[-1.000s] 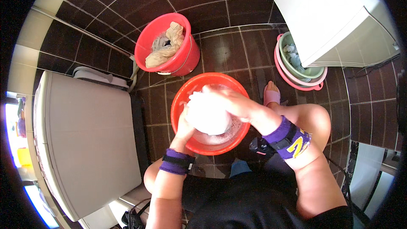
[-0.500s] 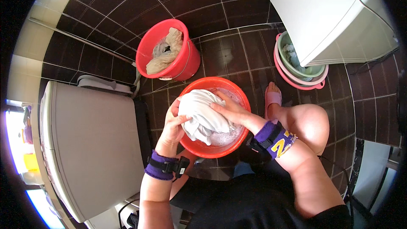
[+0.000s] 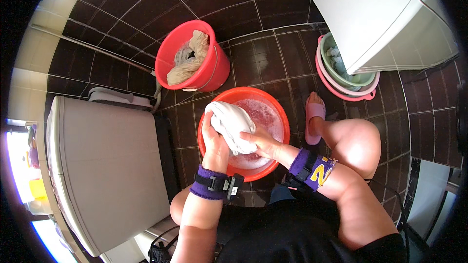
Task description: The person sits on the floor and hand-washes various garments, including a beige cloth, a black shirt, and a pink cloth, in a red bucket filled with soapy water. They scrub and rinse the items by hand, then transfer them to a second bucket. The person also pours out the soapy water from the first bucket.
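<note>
A bundled white cloth [image 3: 231, 122], wet-looking and squeezed into a compact oval, is held between my two hands over a red-orange basin [image 3: 284, 125]. My left hand [image 3: 214, 134] wraps its left side, palm facing in. On the right side my right hand [image 3: 262, 142] grips it, thumb over the top. Foamy, pinkish-looking suds [image 3: 263, 117] fill the basin beneath. What kind of garment the cloth is cannot be made out. Both wrists wear purple bands with black straps.
Beyond the basin at left stands a red bucket [image 3: 222, 68] with beige and grey cloths [image 3: 185, 70]. Stacked pink and green basins [image 3: 369, 96] sit by a white cabinet [image 3: 360, 14] at far right. A grey-white appliance [image 3: 107, 170] flanks my left; my pink slipper [image 3: 313, 137] is right of the basin.
My hands have pressed the loose white cloth into a tighter bundle. My left hand and forearm have shifted right, and more of the suds shows.
</note>
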A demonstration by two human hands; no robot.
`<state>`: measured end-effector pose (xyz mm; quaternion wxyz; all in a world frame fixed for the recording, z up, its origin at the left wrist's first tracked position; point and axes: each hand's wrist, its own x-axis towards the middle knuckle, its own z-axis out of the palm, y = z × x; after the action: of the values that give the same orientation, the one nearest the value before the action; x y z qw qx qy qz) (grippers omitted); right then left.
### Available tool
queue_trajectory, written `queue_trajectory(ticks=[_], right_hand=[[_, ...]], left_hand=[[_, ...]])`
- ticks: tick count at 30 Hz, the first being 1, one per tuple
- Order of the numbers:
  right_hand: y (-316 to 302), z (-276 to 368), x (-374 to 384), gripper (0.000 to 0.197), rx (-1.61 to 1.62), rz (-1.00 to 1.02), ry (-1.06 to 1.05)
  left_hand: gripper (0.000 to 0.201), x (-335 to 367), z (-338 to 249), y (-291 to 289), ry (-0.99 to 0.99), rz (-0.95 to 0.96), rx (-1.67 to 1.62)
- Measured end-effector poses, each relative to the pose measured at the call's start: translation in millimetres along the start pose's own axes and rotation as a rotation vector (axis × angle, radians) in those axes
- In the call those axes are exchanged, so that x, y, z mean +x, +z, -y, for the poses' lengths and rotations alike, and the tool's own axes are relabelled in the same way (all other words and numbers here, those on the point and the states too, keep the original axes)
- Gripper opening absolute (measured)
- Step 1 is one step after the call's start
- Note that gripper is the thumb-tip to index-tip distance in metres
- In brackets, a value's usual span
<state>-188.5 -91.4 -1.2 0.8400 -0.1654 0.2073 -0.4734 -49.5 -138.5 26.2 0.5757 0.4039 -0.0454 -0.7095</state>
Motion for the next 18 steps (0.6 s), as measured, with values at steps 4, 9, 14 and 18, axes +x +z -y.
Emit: queue_trajectory(ticks=[4,9,14,18], right_hand=[[9.2,6.8,3.5,0.083,-0.216,-0.009,-0.097],[4.1,-0.5,9.1,0.073,-0.393,-0.055,-0.102],[-2.7,-1.0,5.3,0.06,-0.233,-0.117,0.23],[-0.7,9.6,-3.5,0.053,0.398,0.046,0.501]], left_hand=[[0.035,9.1,3.3,-9.6,-0.02,-0.044,0.008],[0.036,15.4,8.1,-23.6,-0.054,-0.063,0.077],[0.04,13.2,-7.0,-29.0,-0.127,-0.029,0.293],[0.06,5.3,-31.6,-45.9,-0.101,0.194,0.355]])
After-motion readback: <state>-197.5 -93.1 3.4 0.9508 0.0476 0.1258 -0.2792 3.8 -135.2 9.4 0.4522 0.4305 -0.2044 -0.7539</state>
